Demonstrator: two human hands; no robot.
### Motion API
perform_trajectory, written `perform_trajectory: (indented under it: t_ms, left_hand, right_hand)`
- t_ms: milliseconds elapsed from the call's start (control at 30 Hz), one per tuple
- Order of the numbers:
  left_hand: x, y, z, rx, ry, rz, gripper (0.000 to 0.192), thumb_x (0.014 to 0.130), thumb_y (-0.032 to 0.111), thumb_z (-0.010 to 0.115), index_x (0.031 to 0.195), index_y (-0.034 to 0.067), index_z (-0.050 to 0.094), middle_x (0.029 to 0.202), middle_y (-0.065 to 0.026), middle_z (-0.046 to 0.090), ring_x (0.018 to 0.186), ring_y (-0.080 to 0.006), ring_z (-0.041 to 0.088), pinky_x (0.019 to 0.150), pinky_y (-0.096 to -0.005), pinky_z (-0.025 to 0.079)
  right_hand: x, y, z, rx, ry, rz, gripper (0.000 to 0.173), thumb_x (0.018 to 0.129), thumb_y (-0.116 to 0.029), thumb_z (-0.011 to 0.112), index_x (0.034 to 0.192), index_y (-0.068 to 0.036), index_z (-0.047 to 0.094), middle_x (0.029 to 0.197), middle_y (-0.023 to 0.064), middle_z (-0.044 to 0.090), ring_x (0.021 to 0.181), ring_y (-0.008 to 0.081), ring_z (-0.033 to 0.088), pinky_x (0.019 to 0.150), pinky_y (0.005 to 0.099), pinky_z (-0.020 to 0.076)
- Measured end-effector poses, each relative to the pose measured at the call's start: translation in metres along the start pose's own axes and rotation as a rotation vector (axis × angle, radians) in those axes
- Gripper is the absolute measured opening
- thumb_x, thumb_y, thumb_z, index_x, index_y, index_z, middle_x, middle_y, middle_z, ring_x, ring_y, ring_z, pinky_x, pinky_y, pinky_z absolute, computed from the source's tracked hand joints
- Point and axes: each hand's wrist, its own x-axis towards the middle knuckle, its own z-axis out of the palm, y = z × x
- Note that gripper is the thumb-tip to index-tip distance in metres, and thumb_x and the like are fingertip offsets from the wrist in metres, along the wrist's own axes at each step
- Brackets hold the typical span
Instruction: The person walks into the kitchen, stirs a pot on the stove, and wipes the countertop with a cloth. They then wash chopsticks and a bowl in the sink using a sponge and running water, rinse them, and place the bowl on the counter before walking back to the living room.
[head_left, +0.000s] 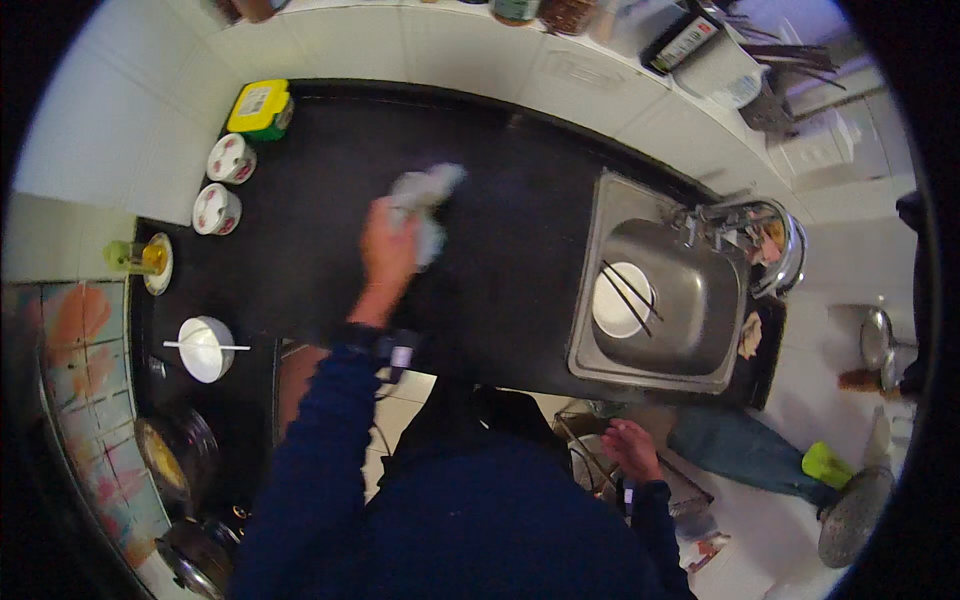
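My left hand (390, 244) presses a pale, crumpled cloth (426, 196) onto the black countertop (495, 300), left of the sink. The cloth bunches out beyond my fingers and looks blurred. Down by my side, below the counter's front edge, my right hand (632, 448) hangs with its fingers loosely curled. Nothing shows in it, though its palm side is hidden.
At right, a steel sink (701, 300) holds a white bowl (621, 311) with dark chopsticks across it. Two lidded tubs (231, 159) and a yellow-lidded container (259, 109) line the left wall. A white bowl (204, 360) with chopsticks stands near a pan (172, 454).
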Motion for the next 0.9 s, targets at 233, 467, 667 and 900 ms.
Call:
perform_trajectory:
  t_ms: [233,467,667,900]
  left_hand:
    - [-0.009,-0.099,-0.1,0.58,0.074,0.151,0.037,0.075,0.007,0.065,0.109,0.001,0.051,0.105,-0.0217,0.049,0.098,-0.041,0.049,0.084,-0.045,0.041]
    - [-0.063,-0.094,-0.051,0.675,0.005,0.083,0.055,0.072,0.003,0.065,0.123,0.006,0.045,0.109,-0.0202,0.047,0.1,-0.0411,0.05,0.082,-0.0454,0.043]
    - [-0.09,-0.032,0.025,0.609,-0.052,0.021,0.054,0.07,0.003,0.066,0.12,0.005,0.045,0.107,-0.0207,0.047,0.099,-0.0422,0.049,0.081,-0.0468,0.043]
    - [-0.098,0.038,0.173,0.415,-0.14,0.134,0.049,0.074,0.008,0.063,0.119,0.004,0.045,0.11,-0.0217,0.046,0.099,-0.0418,0.051,0.082,-0.0481,0.044]
  right_hand:
    - [0.002,0.016,-0.018,-0.123,0.145,0.06,0.028,0.091,-0.022,0.056,0.113,-0.004,0.055,0.093,0.0071,0.062,0.084,0.0197,0.063,0.074,0.0362,0.0533]
    - [0.014,0.009,-0.041,-0.089,0.084,0.059,0.03,0.091,-0.023,0.057,0.113,-0.004,0.054,0.093,0.0062,0.062,0.083,0.0194,0.063,0.071,0.0369,0.0539]
    - [0.027,-0.011,-0.065,-0.1,0.045,0.046,0.03,0.091,-0.023,0.056,0.114,-0.004,0.053,0.097,0.0072,0.061,0.084,0.0191,0.063,0.072,0.0348,0.0532]
    - [0.021,-0.046,-0.106,-0.137,0.093,0.007,0.03,0.093,-0.02,0.054,0.116,0.0,0.052,0.096,0.0082,0.059,0.083,0.0172,0.062,0.069,0.0318,0.0528]
